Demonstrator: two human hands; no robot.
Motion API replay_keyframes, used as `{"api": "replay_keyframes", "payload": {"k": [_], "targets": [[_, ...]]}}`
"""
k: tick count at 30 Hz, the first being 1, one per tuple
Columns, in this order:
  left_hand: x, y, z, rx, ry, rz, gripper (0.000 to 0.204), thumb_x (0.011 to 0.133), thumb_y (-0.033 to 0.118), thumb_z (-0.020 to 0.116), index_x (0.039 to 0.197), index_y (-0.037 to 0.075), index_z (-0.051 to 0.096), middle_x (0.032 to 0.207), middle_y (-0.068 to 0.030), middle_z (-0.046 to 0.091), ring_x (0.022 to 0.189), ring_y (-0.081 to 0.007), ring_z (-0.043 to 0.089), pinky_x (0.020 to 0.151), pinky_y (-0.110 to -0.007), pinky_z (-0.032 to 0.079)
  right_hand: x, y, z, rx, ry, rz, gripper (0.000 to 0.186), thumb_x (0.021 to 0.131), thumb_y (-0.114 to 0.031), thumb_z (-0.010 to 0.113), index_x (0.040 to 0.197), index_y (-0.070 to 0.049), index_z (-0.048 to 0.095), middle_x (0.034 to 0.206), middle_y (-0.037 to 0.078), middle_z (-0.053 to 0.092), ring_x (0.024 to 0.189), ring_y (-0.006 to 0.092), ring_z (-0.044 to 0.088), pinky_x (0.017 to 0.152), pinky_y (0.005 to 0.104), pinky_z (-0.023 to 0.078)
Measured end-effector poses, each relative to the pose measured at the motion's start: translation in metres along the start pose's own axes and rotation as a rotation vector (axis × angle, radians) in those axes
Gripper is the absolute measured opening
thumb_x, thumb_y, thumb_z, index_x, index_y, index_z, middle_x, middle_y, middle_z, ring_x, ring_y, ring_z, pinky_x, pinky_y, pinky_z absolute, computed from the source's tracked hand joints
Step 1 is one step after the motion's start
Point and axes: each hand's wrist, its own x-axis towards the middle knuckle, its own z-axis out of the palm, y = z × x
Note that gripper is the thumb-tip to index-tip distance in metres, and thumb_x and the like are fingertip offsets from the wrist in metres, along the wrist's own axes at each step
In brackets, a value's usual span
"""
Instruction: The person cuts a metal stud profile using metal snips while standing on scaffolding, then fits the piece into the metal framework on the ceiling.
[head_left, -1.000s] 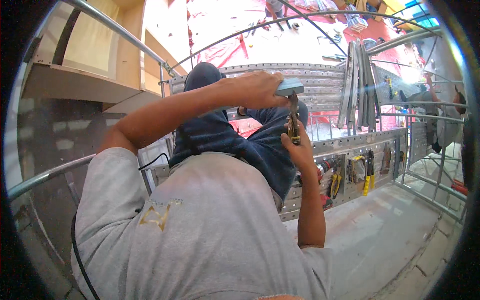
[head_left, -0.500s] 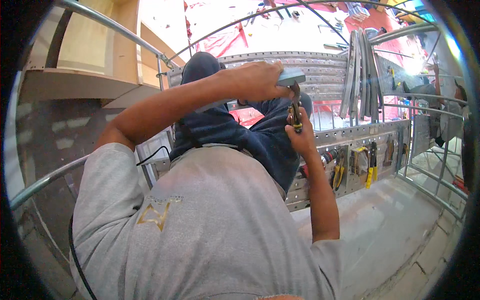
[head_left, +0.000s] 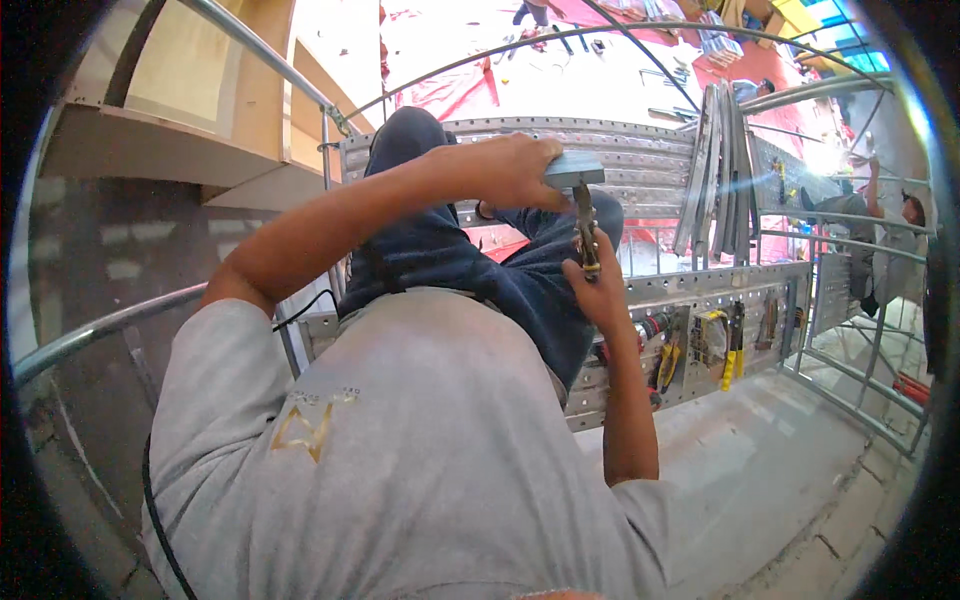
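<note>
A short, pale blue-grey piece, apparently a metal section (head_left: 574, 165), is gripped in my left hand (head_left: 515, 172), its fingers wrapped at the piece's left end. My right hand (head_left: 598, 288) is closed on a metal pair of pliers (head_left: 586, 235), held upright with the jaws at the underside of the piece. Both hands are above my dark-trousered legs (head_left: 515, 265), which are bent on the scaffold.
Tools including yellow-handled cutters (head_left: 734, 355) sit on a perforated plank (head_left: 590, 402) at right, below long metal strips (head_left: 715, 170). Scaffold rails (head_left: 250, 40) surround me, beside wooden cabinets (head_left: 175, 60) at left. A co-worker (head_left: 880, 235) is at far right; red sheeting (head_left: 450, 95) lies beyond.
My hands, the piece and the pliers shift slightly, with the jaws staying at the piece. The view moves a little; the grips look the same.
</note>
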Motion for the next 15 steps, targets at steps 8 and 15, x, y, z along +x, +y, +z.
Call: {"api": "replay_keyframes", "payload": {"k": [8,15], "targets": [[-0.004,0.03,-0.011,0.662,0.367,0.343,0.034,0.077,0.019,0.072,0.104,0.003,0.061,0.094,-0.0174,0.066,0.091,-0.0326,0.068,0.081,-0.048,0.052,-0.055,-0.022,-0.056,0.529,0.081,0.528,0.033,0.096,-0.02,0.065,0.12,0.0,0.059,0.094,0.012,0.066,0.086,0.0201,0.067,0.075,0.0317,0.055],[-0.003,0.044,0.012,1.013,0.519,0.722,0.024,0.081,0.015,0.065,0.105,0.012,0.065,0.102,-0.008,0.063,0.107,-0.0256,0.061,0.109,-0.047,0.039,-0.013,-0.111,-0.058,0.777,0.254,0.197,0.034,0.097,-0.021,0.064,0.118,0.005,0.063,0.11,0.017,0.069,0.096,0.0241,0.07,0.08,0.036,0.058]]}}
